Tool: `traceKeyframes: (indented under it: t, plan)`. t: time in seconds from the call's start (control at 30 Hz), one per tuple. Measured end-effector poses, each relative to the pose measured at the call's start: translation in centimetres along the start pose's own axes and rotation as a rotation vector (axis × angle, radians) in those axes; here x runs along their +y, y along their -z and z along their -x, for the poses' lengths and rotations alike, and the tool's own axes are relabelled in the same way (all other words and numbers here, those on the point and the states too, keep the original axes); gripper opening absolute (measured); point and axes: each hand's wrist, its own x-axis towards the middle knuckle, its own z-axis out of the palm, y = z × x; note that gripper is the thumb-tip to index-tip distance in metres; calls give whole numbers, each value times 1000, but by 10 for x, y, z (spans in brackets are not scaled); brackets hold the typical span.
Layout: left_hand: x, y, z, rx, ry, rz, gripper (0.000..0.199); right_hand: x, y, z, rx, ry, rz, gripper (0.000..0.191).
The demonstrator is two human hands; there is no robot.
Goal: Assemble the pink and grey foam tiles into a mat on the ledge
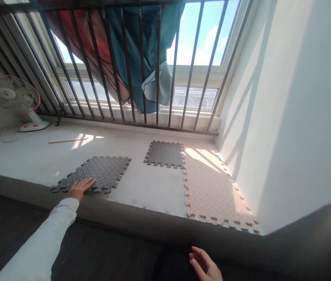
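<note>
Left hand flat on a grey mat (likely light, bendy; grip its edge), right hand empty, loosely curled.

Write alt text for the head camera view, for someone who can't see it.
A person's left hand rests on a gray interlocking mat tile on a pale ledge; the right hand is free. Rightward, a second gray tile sits beside pink tiles along a wall; behind is a railing, with a fan far left.

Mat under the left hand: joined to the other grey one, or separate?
Separate: bare ledge shows between this mat and the other grey mat.
</note>
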Motion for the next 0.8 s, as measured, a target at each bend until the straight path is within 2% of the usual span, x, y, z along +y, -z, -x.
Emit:
traceKeyframes:
  t: [0.07,0.13,0.23,0.33,0.4,0.43,0.5,0.53,0.6,0.67,0.73,0.8]
  plan:
    - [-2,-3,3,3,0,1,71,-12,10,-11,45,117,156,39]
    - [-3,-8,5,-19,-4,3,72,-23,19,-25,171,279,360,32]
    - [-4,-14,3,-125,0,33,72,-33,31,-52,295,524,683,28]
    - [4,-11,-7,-226,46,10,67,-40,43,-80,254,620,980,29]
    - [26,0,-15,-219,51,-24,59,-43,49,-93,199,602,1129,33]
    - [44,6,-18,-185,23,-11,53,-44,50,-98,176,576,1182,36]
    - [97,19,-18,-44,-48,143,51,-47,51,-104,129,515,1250,40]
    - [130,24,-15,2,-67,277,51,-48,50,-105,100,490,1266,41]
    - [205,30,-4,-6,-166,631,50,-49,47,-106,55,459,1277,40]
    - [280,30,10,-160,-244,1011,51,-50,44,-106,43,452,1282,36]
    - [344,25,22,-255,-245,1111,52,-51,42,-104,59,455,1313,32]
    - [391,19,27,-409,69,1420,54,-51,40,-103,77,490,1376,27]
